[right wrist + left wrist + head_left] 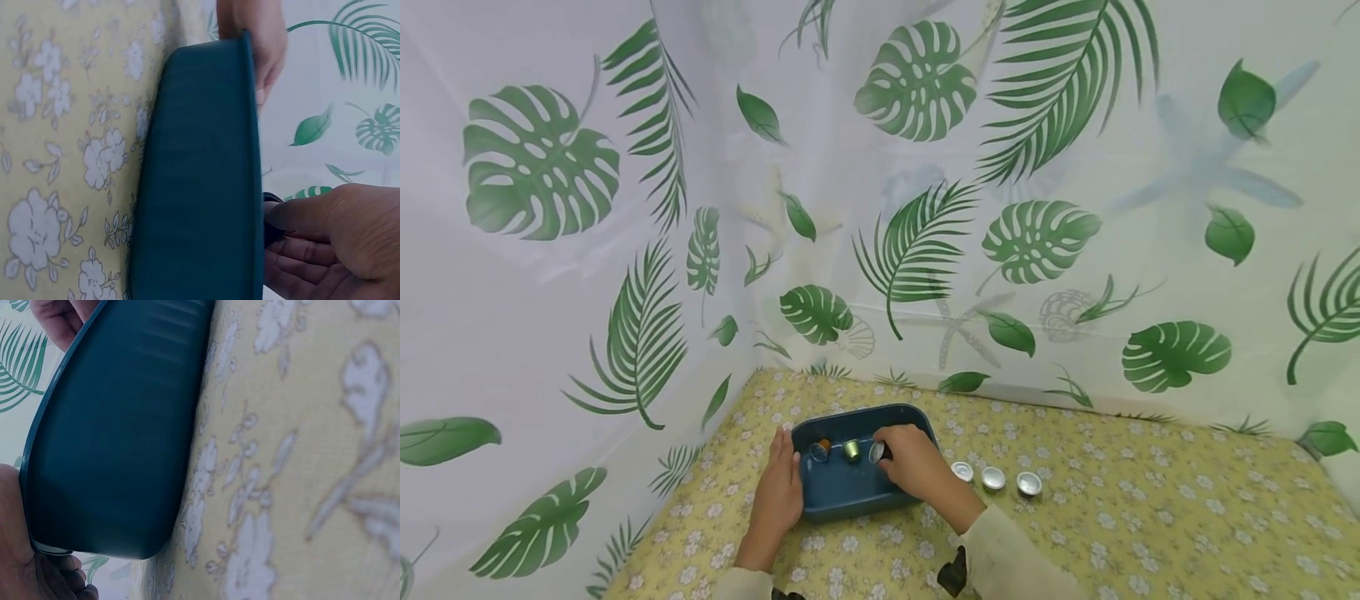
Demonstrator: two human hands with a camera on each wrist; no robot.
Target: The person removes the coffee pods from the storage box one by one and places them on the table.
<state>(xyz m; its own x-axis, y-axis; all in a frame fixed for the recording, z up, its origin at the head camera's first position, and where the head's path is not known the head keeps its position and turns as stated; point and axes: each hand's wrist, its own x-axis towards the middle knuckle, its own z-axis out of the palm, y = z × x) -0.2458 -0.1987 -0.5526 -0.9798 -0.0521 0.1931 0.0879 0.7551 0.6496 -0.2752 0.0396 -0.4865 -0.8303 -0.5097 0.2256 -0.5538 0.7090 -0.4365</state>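
Observation:
A dark blue plastic tray (842, 507) stands on the cloth. My left hand (782, 490) lies along its left wall with extended fingers, touching the outside. Inside the tray, an orange coffee capsule (820, 451) is tipped over near the left end, and a green-gold capsule (851, 451) is in the middle. Over the tray's right part, my right hand (917, 462) pinches a dark coffee capsule (877, 452) with a silvery lid between thumb and fingers. The right wrist view shows this dark capsule (272, 219) just past the tray rim, partly hidden.
Right of the tray, three capsules with silver lids up stand in a row: one (962, 472) by my right wrist, a middle one (993, 478), and one (1029, 483) farthest right. Yellow floral cloth (1150, 500) covers the surface. Leaf-printed white sheets (925, 350) hang behind and left.

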